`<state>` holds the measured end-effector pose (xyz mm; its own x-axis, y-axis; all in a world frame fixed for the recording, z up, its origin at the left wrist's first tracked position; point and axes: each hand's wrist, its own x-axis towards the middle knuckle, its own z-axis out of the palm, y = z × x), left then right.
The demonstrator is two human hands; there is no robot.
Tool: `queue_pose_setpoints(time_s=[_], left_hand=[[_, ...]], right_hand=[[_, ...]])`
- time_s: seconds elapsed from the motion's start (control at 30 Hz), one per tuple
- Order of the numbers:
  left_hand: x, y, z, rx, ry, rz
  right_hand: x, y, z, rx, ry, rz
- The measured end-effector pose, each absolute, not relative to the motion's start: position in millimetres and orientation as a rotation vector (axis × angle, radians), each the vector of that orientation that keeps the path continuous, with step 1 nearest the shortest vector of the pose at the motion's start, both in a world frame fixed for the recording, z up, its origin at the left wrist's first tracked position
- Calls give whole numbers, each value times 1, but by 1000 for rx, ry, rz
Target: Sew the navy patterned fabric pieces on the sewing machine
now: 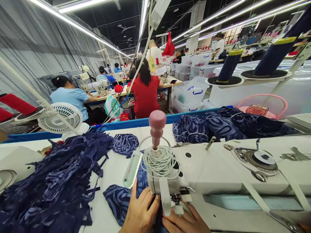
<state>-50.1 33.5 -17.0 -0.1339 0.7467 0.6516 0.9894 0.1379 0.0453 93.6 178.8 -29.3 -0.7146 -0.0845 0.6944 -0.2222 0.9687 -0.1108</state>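
A white sewing machine (218, 171) stretches across the table in front of me, a coil of white cord (160, 160) on its head. Under its needle lies a piece of navy patterned fabric (116, 199). My left hand (141, 212) rests flat on that fabric just left of the needle, fingers stretched out. My right hand (187, 221) lies on the fabric just right of the presser foot, fingers extended and pressing down. Part of both hands is cut off by the bottom edge.
A large heap of navy fabric pieces (55, 184) fills the table's left. More navy pieces (230, 124) lie behind the machine. A small white fan (60, 118) stands at the left. Two navy thread cones (229, 66) stand at the right. Other people sew at tables ahead.
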Motion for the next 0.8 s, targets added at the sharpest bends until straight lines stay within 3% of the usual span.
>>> queue_pose_setpoints(time_s=[0.17,0.53,0.8], left_hand=[[-49,28,-8,-1565,-2109,-622],[-52,23,-9,-1692,-2031,-781],[-52,29,-17,-1677,-1958,-547]], right_hand=[[91,180,-15,199,-2416,97],[96,173,-25,206,-2415,229],[89,174,-22,170,-2347,211]])
